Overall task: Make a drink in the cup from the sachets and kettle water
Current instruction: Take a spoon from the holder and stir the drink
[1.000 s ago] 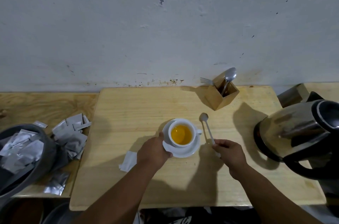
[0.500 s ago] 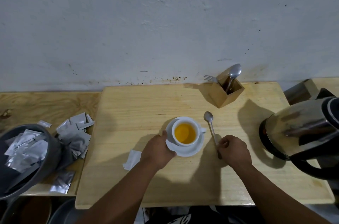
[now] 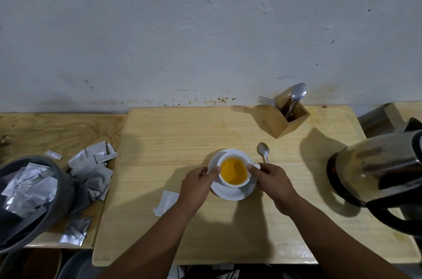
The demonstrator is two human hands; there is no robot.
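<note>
A white cup (image 3: 234, 184) holding orange liquid stands on a white saucer (image 3: 230, 194) in the middle of the wooden table (image 3: 182, 137). My left hand (image 3: 197, 187) grips the cup and saucer from the left. My right hand (image 3: 272, 179) holds the cup's right side, at the handle. A metal spoon (image 3: 263, 149) lies on the table just behind my right hand. The steel kettle (image 3: 379, 169) sits at the right edge. Silver sachets (image 3: 96, 164) are piled at the left.
A wooden holder (image 3: 284, 118) with a spoon and fork stands at the back right. A torn white sachet (image 3: 165, 202) lies left of my left wrist. A grey bin (image 3: 27, 198) of used sachets is at far left. The wall is close behind.
My right hand has let go of the spoon, which now lies on the table, and moved left onto the cup. My left hand stays at the saucer.
</note>
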